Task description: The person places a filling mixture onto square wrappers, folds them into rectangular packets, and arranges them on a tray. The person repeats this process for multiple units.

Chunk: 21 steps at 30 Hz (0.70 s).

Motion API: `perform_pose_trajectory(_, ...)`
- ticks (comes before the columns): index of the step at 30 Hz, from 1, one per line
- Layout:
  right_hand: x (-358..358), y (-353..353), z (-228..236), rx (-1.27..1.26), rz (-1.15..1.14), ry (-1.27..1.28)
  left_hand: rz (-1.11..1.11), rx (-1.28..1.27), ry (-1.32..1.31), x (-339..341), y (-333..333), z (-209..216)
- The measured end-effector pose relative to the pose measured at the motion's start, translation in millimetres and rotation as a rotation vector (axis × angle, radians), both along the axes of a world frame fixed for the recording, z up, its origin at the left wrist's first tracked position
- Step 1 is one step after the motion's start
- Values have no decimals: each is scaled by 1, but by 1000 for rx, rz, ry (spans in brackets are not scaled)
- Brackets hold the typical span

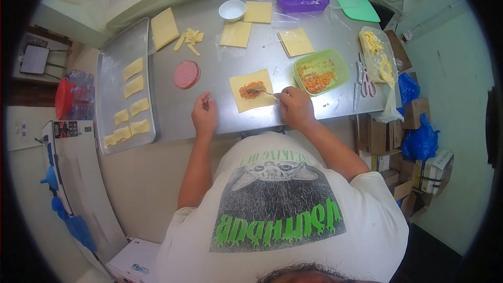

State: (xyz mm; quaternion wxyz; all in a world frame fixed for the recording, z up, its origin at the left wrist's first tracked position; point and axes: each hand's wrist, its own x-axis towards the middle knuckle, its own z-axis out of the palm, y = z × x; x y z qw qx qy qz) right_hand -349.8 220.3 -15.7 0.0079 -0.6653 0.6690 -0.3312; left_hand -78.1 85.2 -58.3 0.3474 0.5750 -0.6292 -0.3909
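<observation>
Along the steel counter (pixel 178 112), work is standing partway: a baking tray (pixel 109 78) is holding seven folded pastries (pixel 133 87), while stacked dough sheets (pixel 165 29) are lying plain, apparently left to fill. The translucent tub (pixel 369 57) is holding yellow chunks; the green container (pixel 343 72), orange-flecked filling; the purple container (pixel 304 8), pale residue. An unfolded dough square (pixel 246 106) is lying between the hands, bearing filling. The right hand (pixel 296 106) is grasping a spoon (pixel 268 93) in that mound; the left hand's (pixel 204 114) fingers are curling loosely, gripping nothing visible.
</observation>
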Motion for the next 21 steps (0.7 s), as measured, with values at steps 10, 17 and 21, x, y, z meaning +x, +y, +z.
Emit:
perform_pose_trajectory(10, -119, 34, 20, 233, -709, -80, -346, -165, -226, -43, -31, 6)
perform_pose_trajectory(17, -200, 18, 13, 466, -802, 11, -553, -259, -425, -72, -50, 2)
perform_pose_trajectory(21, -213, 12, 10, 581, -721, 16, -646, -225, -530, -81, -49, 20)
